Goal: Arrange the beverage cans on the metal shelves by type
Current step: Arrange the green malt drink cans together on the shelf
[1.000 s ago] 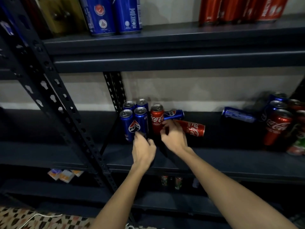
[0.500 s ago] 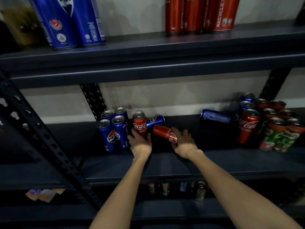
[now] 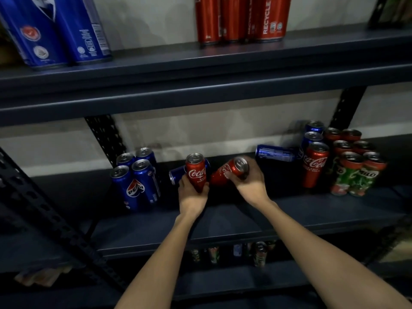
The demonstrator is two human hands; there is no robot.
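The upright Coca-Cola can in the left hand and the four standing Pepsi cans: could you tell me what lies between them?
In the head view, a blue can lies there on its side.

Red cola cans (image 3: 197, 171), blue Pepsi cans (image 3: 136, 184), dark shelf (image 3: 223, 221)

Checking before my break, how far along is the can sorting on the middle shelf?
Done: four Pepsi cans stand grouped. In hand: left hand grips an upright Coke, right hand a tilted Coke. Left: a blue can lying behind them, another lying rightward, and the mixed right cluster.
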